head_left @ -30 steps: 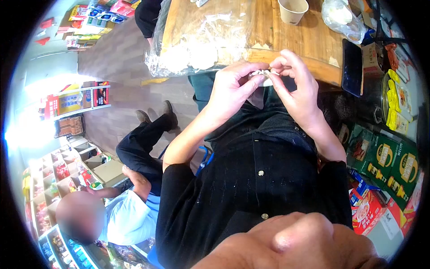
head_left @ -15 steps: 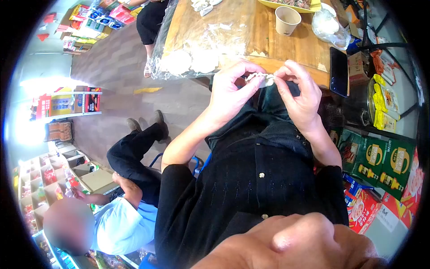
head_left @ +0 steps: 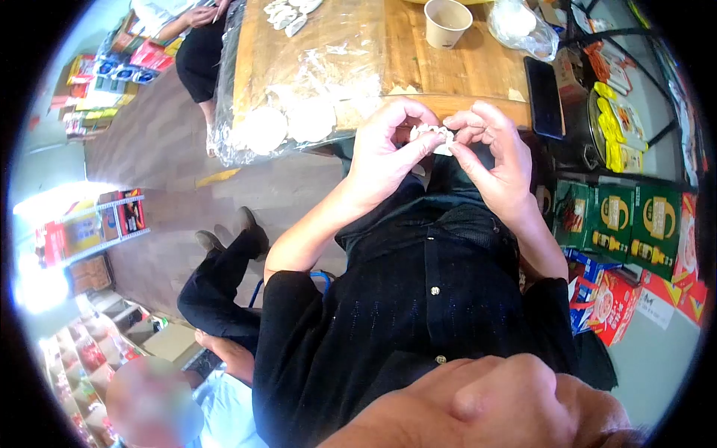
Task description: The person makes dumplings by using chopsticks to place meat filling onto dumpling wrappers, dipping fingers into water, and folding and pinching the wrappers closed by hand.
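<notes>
A small white dumpling (head_left: 432, 137) with a pleated edge is held above my lap, just off the table's near edge. Thumb and fingers of my left hand (head_left: 387, 145) close on its left side. My right hand (head_left: 494, 148) pinches its right end between thumb and fingertips. Round dough wrappers (head_left: 263, 129) lie on plastic film at the table's near left. Farther back on the table are several shaped dumplings (head_left: 293, 15).
On the wooden table (head_left: 418, 71) stand a paper cup (head_left: 447, 24) and a plastic bag with something white (head_left: 515, 21). A black phone (head_left: 544, 97) lies at the right edge. One person (head_left: 224, 403) sits at my lower left; another's leg (head_left: 200, 67) shows beyond the table.
The view has shifted, so the table sits higher and farther left and the yellow tray is nearly out of frame. My right fingers have moved slightly along the dumpling's edge; both hands still hold it.
</notes>
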### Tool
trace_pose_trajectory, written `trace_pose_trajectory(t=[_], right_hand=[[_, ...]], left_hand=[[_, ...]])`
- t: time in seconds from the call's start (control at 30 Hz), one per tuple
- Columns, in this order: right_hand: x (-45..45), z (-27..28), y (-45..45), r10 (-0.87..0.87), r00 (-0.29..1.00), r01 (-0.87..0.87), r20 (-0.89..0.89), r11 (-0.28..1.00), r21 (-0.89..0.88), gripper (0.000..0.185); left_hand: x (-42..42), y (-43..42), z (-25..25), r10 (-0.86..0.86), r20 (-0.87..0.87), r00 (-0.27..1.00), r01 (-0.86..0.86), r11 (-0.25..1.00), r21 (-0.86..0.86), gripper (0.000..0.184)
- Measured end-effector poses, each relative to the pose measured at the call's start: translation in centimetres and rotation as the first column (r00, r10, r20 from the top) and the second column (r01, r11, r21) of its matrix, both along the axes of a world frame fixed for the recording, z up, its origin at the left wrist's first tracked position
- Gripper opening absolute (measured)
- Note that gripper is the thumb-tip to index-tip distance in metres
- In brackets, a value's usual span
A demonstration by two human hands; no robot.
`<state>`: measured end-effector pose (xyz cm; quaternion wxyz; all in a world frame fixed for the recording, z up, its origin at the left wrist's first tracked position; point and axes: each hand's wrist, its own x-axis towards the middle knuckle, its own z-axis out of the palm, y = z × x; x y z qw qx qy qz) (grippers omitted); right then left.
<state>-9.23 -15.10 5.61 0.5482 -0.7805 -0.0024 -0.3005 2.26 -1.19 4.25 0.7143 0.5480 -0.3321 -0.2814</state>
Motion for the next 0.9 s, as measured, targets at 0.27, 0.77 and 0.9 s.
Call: trace_pose_trajectory(t=[0.27, 0.77, 0.9], right_hand=[[-1.3, -1.1, -0.1, -0.186, 0.981, 0.188, 0.047, 0.982, -0.020, 0.052], [-2.8, -0.3, -2.6, -0.188, 0.975, 0.202, 0.122, 0.973, -0.115, 0.050], [-2.7, -0.6, -3.0, -0.156, 0.973, 0.177, 0.170, 0.977, -0.119, 0.048]], left_hand=[[0.6, -1.8, 0.3, -0.188, 0.095, 0.978, 0.181, 0.981, 0.073, 0.011], [-2.3, -3.3, 1.8, -0.165, 0.212, 0.963, 0.133, 0.979, 0.154, 0.041], [-3.0, -3.5, 2.5, -0.129, 0.305, 0.943, 0.078, 0.981, 0.175, 0.050]])
